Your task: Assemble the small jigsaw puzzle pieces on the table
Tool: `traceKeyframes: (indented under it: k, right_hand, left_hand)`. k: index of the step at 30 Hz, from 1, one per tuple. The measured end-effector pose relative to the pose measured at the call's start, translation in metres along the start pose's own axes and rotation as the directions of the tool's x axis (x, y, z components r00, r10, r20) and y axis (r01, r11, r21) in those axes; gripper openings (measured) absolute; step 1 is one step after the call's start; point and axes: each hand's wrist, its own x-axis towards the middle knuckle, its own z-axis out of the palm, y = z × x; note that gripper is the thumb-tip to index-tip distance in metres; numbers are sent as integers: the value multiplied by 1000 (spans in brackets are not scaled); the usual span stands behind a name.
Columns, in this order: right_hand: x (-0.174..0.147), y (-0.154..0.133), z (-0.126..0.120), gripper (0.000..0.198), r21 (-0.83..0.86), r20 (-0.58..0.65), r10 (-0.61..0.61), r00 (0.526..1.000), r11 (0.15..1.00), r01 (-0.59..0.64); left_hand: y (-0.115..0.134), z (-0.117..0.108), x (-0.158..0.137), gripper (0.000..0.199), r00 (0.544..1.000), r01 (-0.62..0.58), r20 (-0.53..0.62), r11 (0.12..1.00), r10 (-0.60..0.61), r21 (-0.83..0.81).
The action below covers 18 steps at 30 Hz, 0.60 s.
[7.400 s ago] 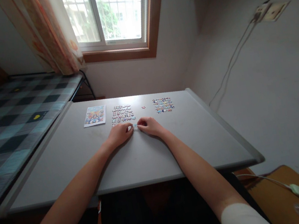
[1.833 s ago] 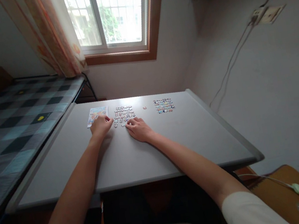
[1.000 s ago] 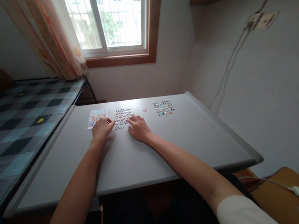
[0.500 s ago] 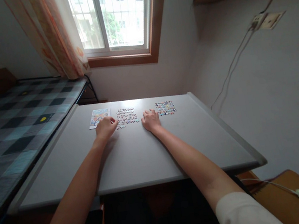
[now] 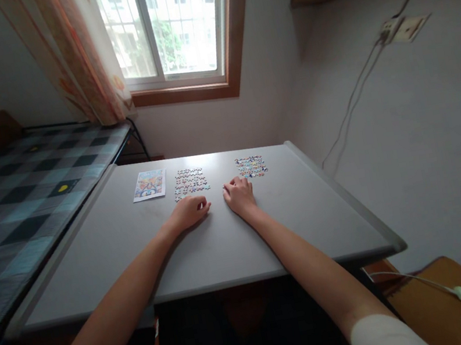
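Your left block of small multicoloured knobbed jigsaw pieces (image 5: 190,181): flat, in rows | your right multicoloured jigsaw block (image 5: 252,163): flat, rowed, well apart

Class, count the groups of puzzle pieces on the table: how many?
2. The left group lies beside the picture card, beyond the left hand; the right group lies beyond the right hand. Loose pieces may be hidden under the hands.

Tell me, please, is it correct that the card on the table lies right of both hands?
Not quite: the head view shows the card on the table lying left of both the left hand and the right hand.
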Motion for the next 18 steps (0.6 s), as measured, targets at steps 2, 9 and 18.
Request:
traceKeyframes:
  k: [2, 9, 18]
  right_hand:
    - [0, 3, 1, 26, 20, 17, 12, 1000, 1000, -12]
    - [1, 10, 3, 24, 106, 27, 81, 996, 991, -84]
    - [7, 16, 8, 13, 349, 20, 160, 987, 924, -157]
  left_hand:
    - [0, -1, 0, 36, 1000, -1, 3, 1000, 1, -1]
    - [1, -2, -1, 34, 1000, 7, 19, 1000, -7, -3]
    - [4, 5, -2, 33, 999, 38, 10, 998, -38, 50]
